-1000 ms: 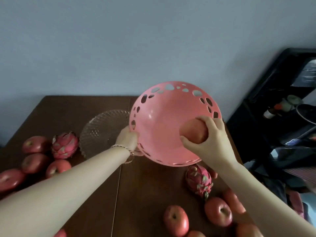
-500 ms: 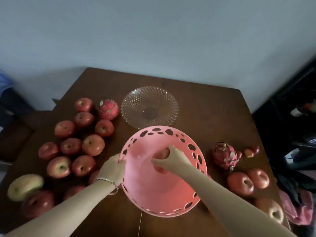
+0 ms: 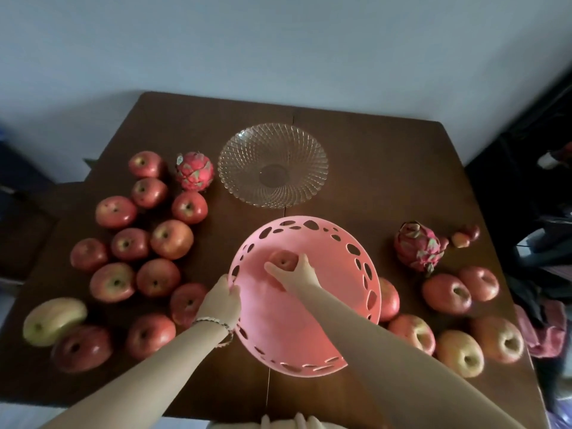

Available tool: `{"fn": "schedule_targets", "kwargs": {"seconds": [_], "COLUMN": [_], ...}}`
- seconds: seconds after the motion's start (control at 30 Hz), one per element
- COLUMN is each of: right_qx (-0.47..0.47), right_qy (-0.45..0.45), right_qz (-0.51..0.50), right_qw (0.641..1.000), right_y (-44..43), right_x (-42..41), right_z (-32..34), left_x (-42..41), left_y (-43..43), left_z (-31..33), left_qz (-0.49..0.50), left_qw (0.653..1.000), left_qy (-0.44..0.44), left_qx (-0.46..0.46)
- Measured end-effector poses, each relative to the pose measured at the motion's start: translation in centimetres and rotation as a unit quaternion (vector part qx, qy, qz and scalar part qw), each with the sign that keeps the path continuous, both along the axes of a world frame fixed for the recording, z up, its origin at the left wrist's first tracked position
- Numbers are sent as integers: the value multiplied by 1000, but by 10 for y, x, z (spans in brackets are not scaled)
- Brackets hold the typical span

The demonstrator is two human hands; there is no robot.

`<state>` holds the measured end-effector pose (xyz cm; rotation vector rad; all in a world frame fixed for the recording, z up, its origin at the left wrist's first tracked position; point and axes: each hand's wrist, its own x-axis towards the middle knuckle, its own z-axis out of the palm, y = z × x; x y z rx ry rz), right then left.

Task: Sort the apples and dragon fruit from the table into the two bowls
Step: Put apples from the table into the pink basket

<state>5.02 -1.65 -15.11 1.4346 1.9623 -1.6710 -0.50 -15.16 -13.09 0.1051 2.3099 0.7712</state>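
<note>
left hand (image 3: 221, 300): grips the left rim of the round pink plastic bowl with cut-out holes (image 3: 356, 274)
right hand (image 3: 295, 274): inside that bowl, fingers curled over a red apple (image 3: 281, 257)
clear patterned glass bowl (image 3: 272, 144): just behind
pink scaly dragon fruit (image 3: 194, 170): left of the glass bowl
second dragon fruit (image 3: 418, 246): right of the pink bowl
loose apples (image 3: 171, 239): crowd the dark wooden table (image 3: 371, 156) on both sides
half-hidden apple (image 3: 389, 298): behind the pink bowl's right rim

The pink bowl (image 3: 340, 274) looked like smooth, matt plastic, the glass bowl (image 3: 297, 144) clear, with a ribbed, glinting pattern. The apples (image 3: 171, 239) had glossy skins, the dragon fruit (image 3: 194, 171) rough, scaly ones, on a smooth dark wooden table (image 3: 371, 168).
</note>
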Motion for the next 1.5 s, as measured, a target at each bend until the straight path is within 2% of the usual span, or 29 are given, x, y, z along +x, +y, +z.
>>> {"fn": "schedule_targets", "kwargs": {"seconds": [0.1, 0.17, 0.2, 0.23, 0.3, 0.37, 0.4, 0.47, 0.53, 0.57, 0.67, 0.73, 0.8, 0.87, 0.93, 1.0, 1.13, 1.27, 1.37, 1.43, 1.5], "right_qx": [-94, -93, -60, -20, 40, 29, 27, 45, 57, 82, 283, 331, 239, 147, 157, 201, 254, 377, 352, 299, 275], "right_qy": [32, 24, 9, -7, -2, 19, 23, 14, 31, 53, 97, 54, -67, -150, -167, -158, -97, 23, 95, 81, 23], "right_qz": [-98, -83, -38, 25, 100, 77, 61, 92, 107, 97, 30, 33, 126, 237, 286, 262, 133, 15, 45, 113, 185], "right_qw": [990, 992, 997, 999, 994, 996, 997, 995, 992, 991, 954, 942, 960, 949, 931, 931, 953, 926, 930, 944, 943], "right_y": [3, 3, 4, 6, 9, 15, 17, 24, 39, 49, 92, 123, 137, 130, 115, 107, 114, 123, 112, 94, 76], "right_x": [2, 5, 6, 8, 11, 16, 19, 25, 34, 42, 77, 105, 121, 124, 123, 121, 124, 117, 96, 79, 64], "right_z": [1, 1, 0, 0, 0, 2, 3, 10, 21, 30, 57, 58, 45, 25, 12, 1, 9, 59, 87, 83, 64], "left_x": [0, 2, 5, 8, 13, 15, 18, 22, 20, 19, 17, 17, 17, 15, 15, 15, 15, 14, 15, 15, 16], "left_y": [0, 1, 2, 3, 8, 18, 25, 42, 57, 63, 75, 77, 77, 76, 78, 79, 82, 82, 79, 77, 77], "left_z": [0, 1, 2, 3, 0, -7, -5, -1, -3, -3, -2, -3, -3, -4, -2, -1, 2, 2, -1, -1, 1], "left_qz": [-12, -28, -41, -61, -155, -250, -300, -377, -418, -423, -401, -373, -352, -344, -341, -335, -338, -342, -335, -333, -333], "left_qw": [1000, 998, 997, 993, 958, 905, 889, 875, 870, 865, 874, 891, 903, 908, 911, 915, 914, 912, 918, 918, 918], "left_qy": [7, 22, 37, 73, 233, 341, 344, 300, 240, 240, 241, 220, 206, 199, 192, 182, 179, 182, 178, 180, 181], "left_qx": [-24, -44, -54, -65, -70, -41, -30, -49, -105, -121, -133, -140, -134, -129, -132, -133, -135, -136, -119, -119, -122]}}
